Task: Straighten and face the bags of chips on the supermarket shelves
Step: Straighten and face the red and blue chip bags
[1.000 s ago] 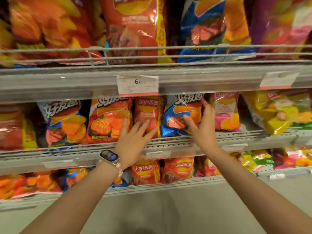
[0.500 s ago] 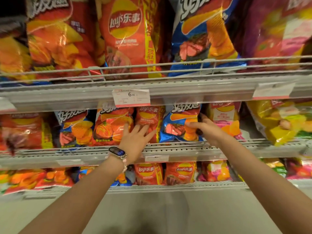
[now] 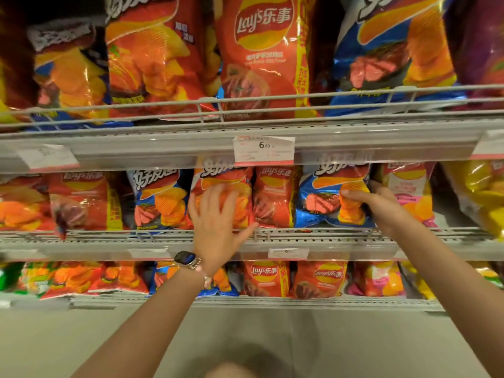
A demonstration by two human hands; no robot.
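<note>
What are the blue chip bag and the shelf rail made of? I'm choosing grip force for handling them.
Blue chip bag: looks like thin glossy plastic film, judging by bright glare and creases where the right hand grips it. Shelf rail: seemingly grey painted metal, matte, with punched holes.

Bright, even store light puts white glare on the glossy red chip bag [image 3: 261,58]; wide-angle bending curves the grey metal shelf rail [image 3: 381,140], and the edges blur.

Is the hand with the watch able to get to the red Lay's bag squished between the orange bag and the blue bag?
Probably yes. The left hand lies flat on the orange bag, right beside the red Lay's bag, whose front is uncovered.
</note>
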